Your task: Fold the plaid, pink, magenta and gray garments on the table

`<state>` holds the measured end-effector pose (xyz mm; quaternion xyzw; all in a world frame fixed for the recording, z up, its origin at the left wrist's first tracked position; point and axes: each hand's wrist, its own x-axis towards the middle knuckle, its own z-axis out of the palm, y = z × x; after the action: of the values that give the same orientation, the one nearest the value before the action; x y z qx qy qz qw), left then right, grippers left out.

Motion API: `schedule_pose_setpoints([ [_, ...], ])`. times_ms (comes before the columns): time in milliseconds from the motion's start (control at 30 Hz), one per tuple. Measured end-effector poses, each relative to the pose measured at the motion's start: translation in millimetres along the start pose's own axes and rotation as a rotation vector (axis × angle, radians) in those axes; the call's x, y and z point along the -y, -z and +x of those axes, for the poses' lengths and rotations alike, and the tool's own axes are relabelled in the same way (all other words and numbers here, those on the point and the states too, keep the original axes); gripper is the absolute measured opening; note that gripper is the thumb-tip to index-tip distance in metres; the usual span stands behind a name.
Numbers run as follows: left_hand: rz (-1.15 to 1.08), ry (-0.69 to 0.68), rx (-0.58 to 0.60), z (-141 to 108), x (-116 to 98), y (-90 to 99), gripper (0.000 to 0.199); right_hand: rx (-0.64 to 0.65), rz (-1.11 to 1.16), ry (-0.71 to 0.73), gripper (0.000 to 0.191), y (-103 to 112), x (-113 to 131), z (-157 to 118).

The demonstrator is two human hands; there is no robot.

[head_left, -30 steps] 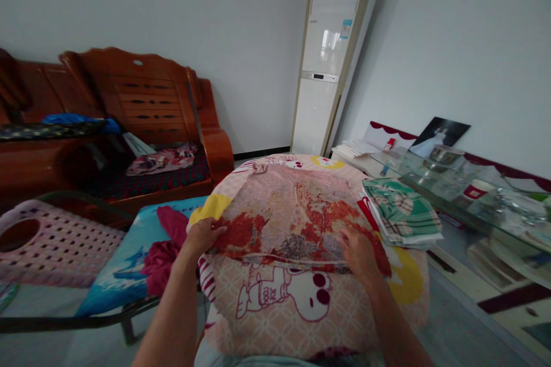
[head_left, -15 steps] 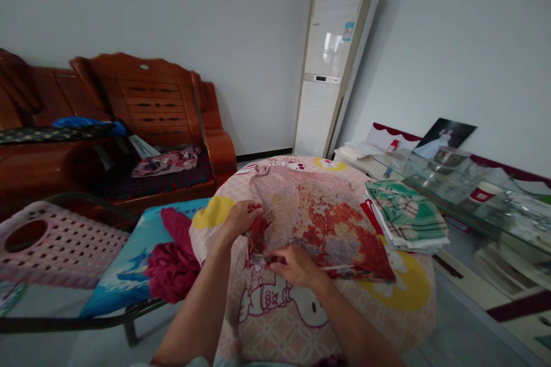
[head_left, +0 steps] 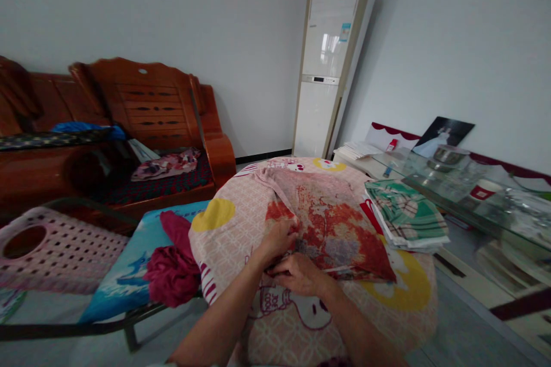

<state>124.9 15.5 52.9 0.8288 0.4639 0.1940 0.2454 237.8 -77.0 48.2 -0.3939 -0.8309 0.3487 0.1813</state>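
A thin pink top (head_left: 331, 206) with a rust-red and grey print lies spread on the round table with its printed cloth (head_left: 253, 241). My left hand (head_left: 279, 239) pinches the top's left edge, which is folded inward over the body of the top. Close beside it, my right hand (head_left: 301, 275) has its fingers curled on the near left corner of the same top. The cloth under my fingers is partly hidden. A stack of folded green plaid fabric (head_left: 407, 212) in clear wrapping lies at the table's right side.
Left of the table, a maroon cloth (head_left: 172, 275) lies on a blue printed surface (head_left: 123, 275), near a pink woven basket (head_left: 64, 252). A wooden sofa (head_left: 150, 106) stands behind. A glass-topped cabinet (head_left: 434, 183) holding a metal bowl runs along the right.
My left hand has moved right and toward me, carrying the top's left edge inward over the rest. More tablecloth shows on the left. My right hand stays near the same corner.
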Motion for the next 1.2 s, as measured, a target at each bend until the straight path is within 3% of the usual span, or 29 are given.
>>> schedule_pose_setpoints([
  [67,-0.041,-0.047,0.079,-4,-1,-12.4,0.017,0.049,0.107,-0.019,0.023,12,-7,-10],
  [167,-0.196,-0.095,0.258,-11,2,-13.7,0.018,0.032,0.256,-0.106,0.023,32,-20,-19],
  [267,-0.415,-0.03,0.531,-13,5,-4.5,0.03,-0.171,0.351,-0.214,0.028,48,-36,-15],
  [333,-0.485,0.038,0.579,-6,9,2.2,0.031,-0.351,0.261,-0.265,0.027,54,-46,-7],
  [400,-0.507,0.098,0.433,10,20,8.6,0.028,-0.458,0.086,-0.277,0.024,54,-54,1],
  [500,-0.597,0.273,0.007,45,44,17.9,0.011,-0.424,-0.17,-0.301,0.02,47,-62,7],
  [567,-0.716,0.437,-0.266,70,63,23.2,0.021,-0.369,-0.286,-0.348,0.026,40,-66,7],
  [633,-0.785,0.506,-0.375,92,80,27.1,0.036,-0.351,-0.344,-0.377,0.03,33,-69,5],
  [733,-0.891,0.526,-0.396,116,95,30.8,0.039,-0.381,-0.354,-0.368,0.029,26,-72,2],
  [1000,-1.044,0.522,-0.448,154,112,38.1,0.012,-0.405,-0.313,-0.319,0.027,22,-75,-1],
  [1100,-1.0,0.491,-0.503,169,111,41.2,0.013,-0.408,-0.305,-0.317,0.026,21,-76,-1],
  [1200,-0.951,0.398,-0.486,186,101,44.1,0.019,-0.422,-0.301,-0.332,0.026,21,-74,-2],
])
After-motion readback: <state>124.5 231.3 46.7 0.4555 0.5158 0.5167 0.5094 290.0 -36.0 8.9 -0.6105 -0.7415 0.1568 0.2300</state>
